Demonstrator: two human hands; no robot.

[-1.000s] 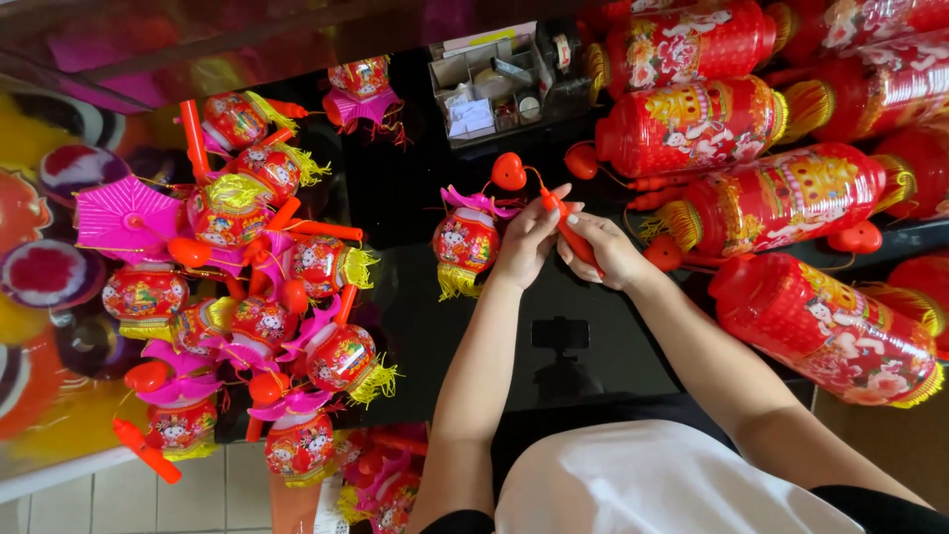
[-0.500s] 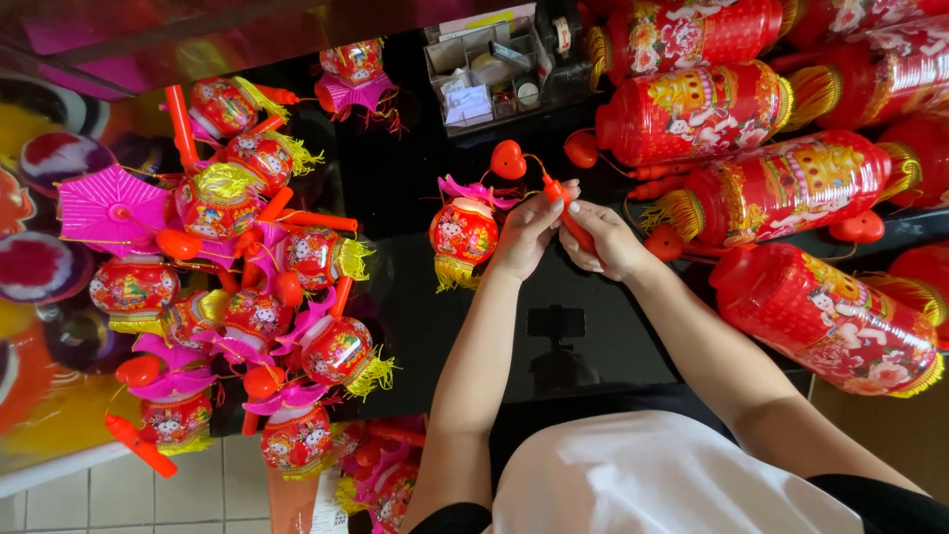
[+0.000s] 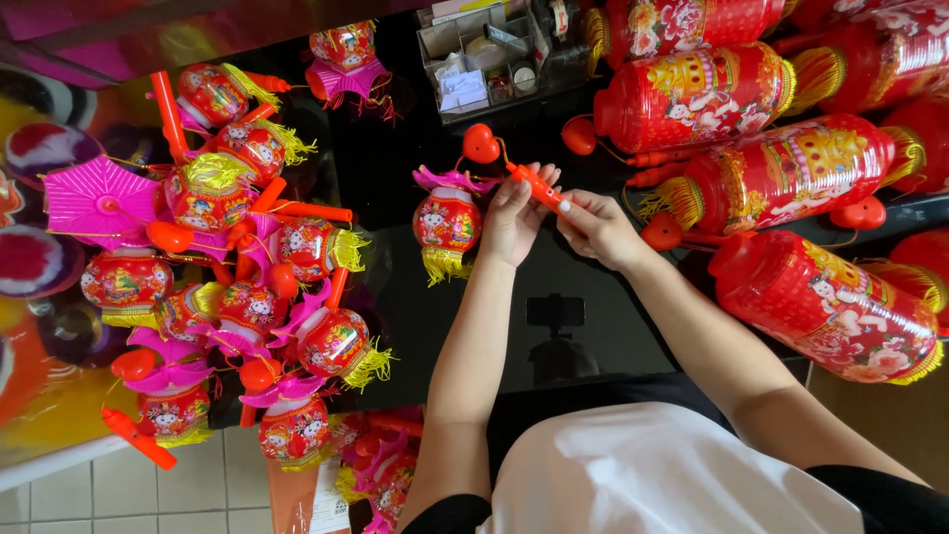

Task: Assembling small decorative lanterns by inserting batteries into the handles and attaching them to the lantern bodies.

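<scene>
- Since the earlier frame, both hands have drifted slightly left with the orange handle stick (image 3: 539,185); little else changed.
- Left hand (image 3: 514,213) and right hand (image 3: 593,225) both pinch that stick, above the black desk (image 3: 395,287).
- Its long axis runs diagonally, pointing up-left toward the red heart knob (image 3: 481,144).
- Just left of the left hand hangs the small red lantern (image 3: 447,222).

A glossy black tabletop (image 3: 583,326) carries everything — its bare middle mirrors what is above it. On the left lies a heap of small round red lanterns (image 3: 237,297) with pink fans, yellow tassels and orange handles; on the right lie large red cylinder lanterns (image 3: 791,178) side by side. At the far edge stands a clear organiser box (image 3: 484,59) — one more small lantern (image 3: 447,222) lies near the middle.
</scene>
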